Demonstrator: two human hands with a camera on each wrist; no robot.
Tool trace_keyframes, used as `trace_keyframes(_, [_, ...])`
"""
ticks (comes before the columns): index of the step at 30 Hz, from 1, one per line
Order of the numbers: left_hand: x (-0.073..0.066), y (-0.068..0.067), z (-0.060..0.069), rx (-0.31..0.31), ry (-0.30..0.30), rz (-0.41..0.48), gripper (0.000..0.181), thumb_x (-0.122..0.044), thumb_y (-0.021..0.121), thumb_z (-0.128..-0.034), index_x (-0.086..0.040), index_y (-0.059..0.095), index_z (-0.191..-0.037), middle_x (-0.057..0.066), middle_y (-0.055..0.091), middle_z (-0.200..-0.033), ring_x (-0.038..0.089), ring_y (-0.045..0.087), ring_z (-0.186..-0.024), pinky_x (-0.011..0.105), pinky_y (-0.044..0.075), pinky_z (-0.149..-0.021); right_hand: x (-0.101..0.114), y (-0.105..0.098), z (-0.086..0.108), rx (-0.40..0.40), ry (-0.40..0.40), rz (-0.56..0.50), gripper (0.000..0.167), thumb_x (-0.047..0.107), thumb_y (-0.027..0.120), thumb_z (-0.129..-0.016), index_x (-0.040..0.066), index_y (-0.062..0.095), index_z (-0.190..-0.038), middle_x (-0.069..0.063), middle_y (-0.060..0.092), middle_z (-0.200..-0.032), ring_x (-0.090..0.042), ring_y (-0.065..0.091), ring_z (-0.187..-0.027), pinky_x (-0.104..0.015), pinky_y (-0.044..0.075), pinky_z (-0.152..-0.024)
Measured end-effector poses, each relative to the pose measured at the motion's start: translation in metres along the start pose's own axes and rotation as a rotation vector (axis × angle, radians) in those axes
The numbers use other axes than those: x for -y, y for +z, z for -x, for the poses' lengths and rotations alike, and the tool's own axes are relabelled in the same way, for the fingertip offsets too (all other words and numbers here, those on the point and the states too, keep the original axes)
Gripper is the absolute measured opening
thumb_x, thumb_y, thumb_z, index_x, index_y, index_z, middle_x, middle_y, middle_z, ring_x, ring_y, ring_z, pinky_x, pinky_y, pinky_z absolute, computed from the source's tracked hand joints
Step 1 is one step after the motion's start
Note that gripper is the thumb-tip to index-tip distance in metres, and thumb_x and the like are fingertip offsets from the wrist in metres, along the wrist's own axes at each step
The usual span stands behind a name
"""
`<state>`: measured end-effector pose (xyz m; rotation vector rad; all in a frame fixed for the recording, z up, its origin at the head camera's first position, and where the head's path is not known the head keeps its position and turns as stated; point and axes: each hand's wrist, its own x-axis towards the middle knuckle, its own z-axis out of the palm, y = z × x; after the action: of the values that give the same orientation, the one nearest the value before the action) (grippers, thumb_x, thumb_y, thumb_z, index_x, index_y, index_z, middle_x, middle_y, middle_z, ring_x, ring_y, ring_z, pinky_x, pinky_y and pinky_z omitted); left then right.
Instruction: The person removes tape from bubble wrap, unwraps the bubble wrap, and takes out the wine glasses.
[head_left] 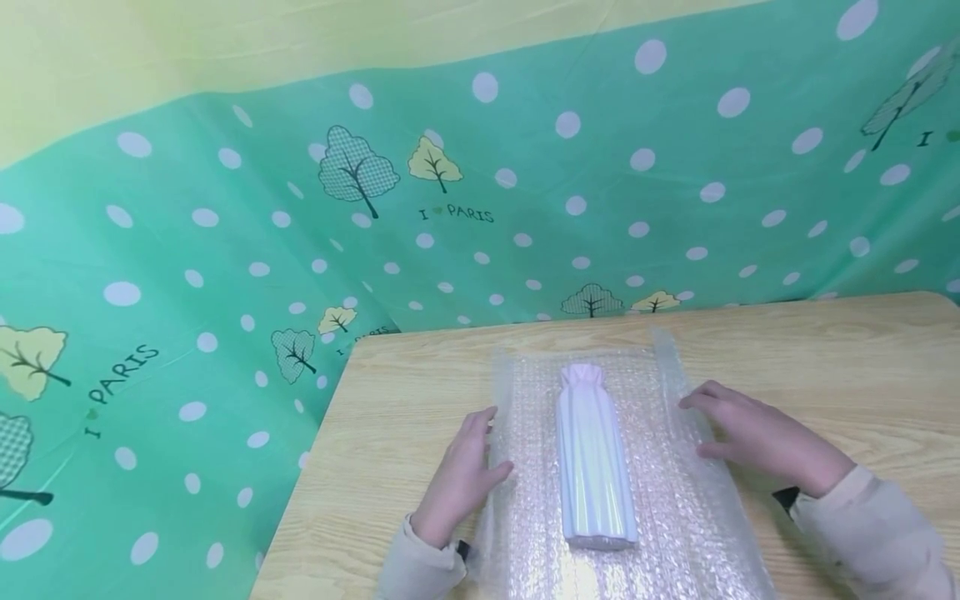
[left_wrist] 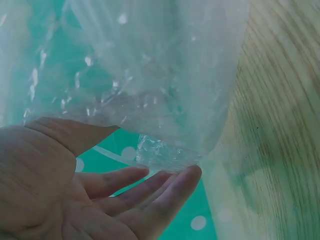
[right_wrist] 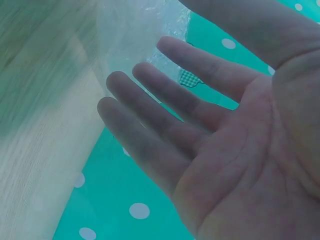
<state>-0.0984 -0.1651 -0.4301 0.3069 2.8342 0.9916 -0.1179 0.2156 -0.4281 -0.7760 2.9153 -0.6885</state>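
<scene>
At the head view's lower centre, the left hand point(head_left: 459, 471) is held wide at the edge of the bubble wrap point(head_left: 525, 442); contact is hard to judge. Right of centre, the vase point(head_left: 596, 467) is laid on it. At lower right, the right hand point(head_left: 763, 435) is held wide near the opposite edge.

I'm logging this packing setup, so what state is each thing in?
Vase: lying on its side, unwrapped
Bubble wrap: spread open under the vase
Left hand: relaxed, at the wrap's left edge
Right hand: fingers extended, at the wrap's right edge
Patterned cloth: hanging behind the table
</scene>
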Motion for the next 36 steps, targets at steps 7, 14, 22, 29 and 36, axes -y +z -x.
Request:
trace_keyframes(7, [0.001, -0.002, 0.000, 0.026, -0.028, 0.019, 0.079, -0.012, 0.075, -0.0863, -0.003, 0.032, -0.152, 0.017, 0.046, -0.144, 0.037, 0.059, -0.117, 0.040, 0.059, -0.090, -0.004, -0.003, 0.003, 0.012, 0.016, -0.004, 0.057, 0.018, 0.085, -0.073, -0.001, 0.063, -0.122, -0.018, 0.062, -0.118, -0.034, 0.065, -0.100, -0.050, 0.059, -0.083])
trace_keyframes(14, [0.003, -0.004, 0.002, 0.034, -0.037, 0.030, 0.080, -0.011, 0.075, -0.0859, -0.002, 0.031, -0.152, 0.017, 0.047, -0.143, 0.037, 0.058, -0.117, 0.042, 0.059, -0.089, -0.008, -0.005, 0.005, 0.022, 0.019, 0.013, 0.058, 0.018, 0.086, -0.071, -0.002, 0.062, -0.120, -0.017, 0.062, -0.113, -0.031, 0.066, -0.093, -0.047, 0.060, -0.076])
trace_keyframes(22, [0.004, -0.005, 0.003, 0.022, -0.045, 0.038, 0.079, -0.012, 0.075, -0.0860, -0.002, 0.032, -0.151, 0.017, 0.048, -0.142, 0.034, 0.059, -0.115, 0.042, 0.059, -0.087, -0.007, -0.008, 0.005, 0.046, 0.038, 0.022, 0.058, 0.017, 0.085, -0.074, -0.003, 0.061, -0.122, -0.018, 0.063, -0.113, -0.028, 0.066, -0.092, -0.044, 0.060, -0.075])
trace_keyframes(29, [0.005, -0.006, 0.002, 0.004, -0.054, 0.007, 0.077, -0.014, 0.076, -0.0854, 0.000, 0.035, -0.150, 0.017, 0.051, -0.138, 0.031, 0.060, -0.111, 0.041, 0.059, -0.086, -0.011, -0.010, 0.009, 0.047, 0.059, -0.005, 0.055, 0.015, 0.081, -0.077, -0.002, 0.059, -0.125, -0.019, 0.062, -0.117, -0.027, 0.066, -0.092, -0.044, 0.060, -0.074])
trace_keyframes(36, [0.007, -0.008, 0.004, 0.008, -0.064, 0.018, 0.076, -0.015, 0.076, -0.0854, 0.000, 0.037, -0.149, 0.018, 0.052, -0.138, 0.036, 0.061, -0.115, 0.044, 0.059, -0.087, -0.015, -0.016, 0.014, 0.035, 0.069, 0.003, 0.049, 0.011, 0.078, -0.080, -0.003, 0.060, -0.124, -0.019, 0.062, -0.118, -0.031, 0.067, -0.094, -0.048, 0.060, -0.075])
